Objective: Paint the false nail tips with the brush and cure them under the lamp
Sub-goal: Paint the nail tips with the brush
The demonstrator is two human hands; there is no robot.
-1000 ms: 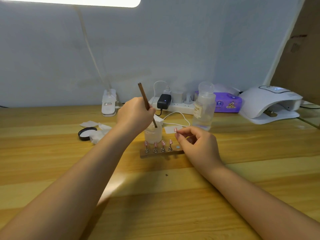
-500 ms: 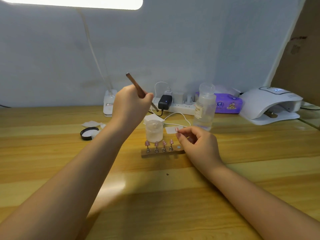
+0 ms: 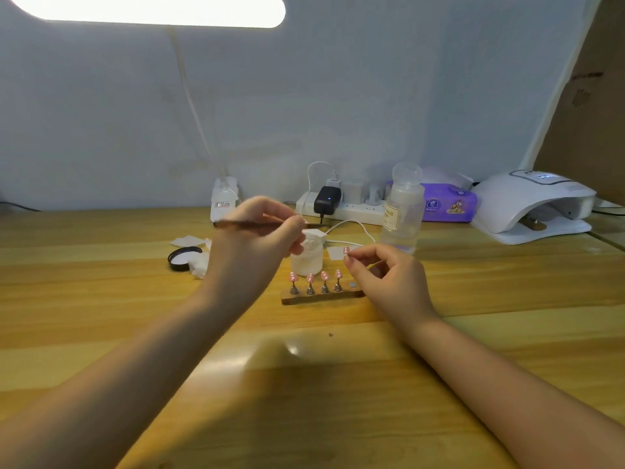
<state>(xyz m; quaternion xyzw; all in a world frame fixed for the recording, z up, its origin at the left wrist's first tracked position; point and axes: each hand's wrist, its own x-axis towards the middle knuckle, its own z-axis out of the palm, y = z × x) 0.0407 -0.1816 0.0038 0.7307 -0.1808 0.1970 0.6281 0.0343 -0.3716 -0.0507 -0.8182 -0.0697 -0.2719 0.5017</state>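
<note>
Now the pink nail tip [image 3: 346, 250] sits just right of the frame's centre, pinched on its small stand between the thumb and forefinger of the right hand [image 3: 389, 282], raised a little above the wooden holder [image 3: 321, 295]. On this holder four other pink tips [image 3: 316, 276] stand upright in a row, and one place at its right end is free. The brush [image 3: 270, 225] lies almost level, with its long axis running left to right; its bristle end points right, above the small jar [image 3: 307, 253] and up-left of the pinched tip. The left hand [image 3: 257, 238] grips the brush with curled fingers and is the nearer one to the jar. I judge that the next move must bring the bristle end down and right to the tip. The curing lamp [image 3: 534, 208] waits at the right edge, well apart.
</note>
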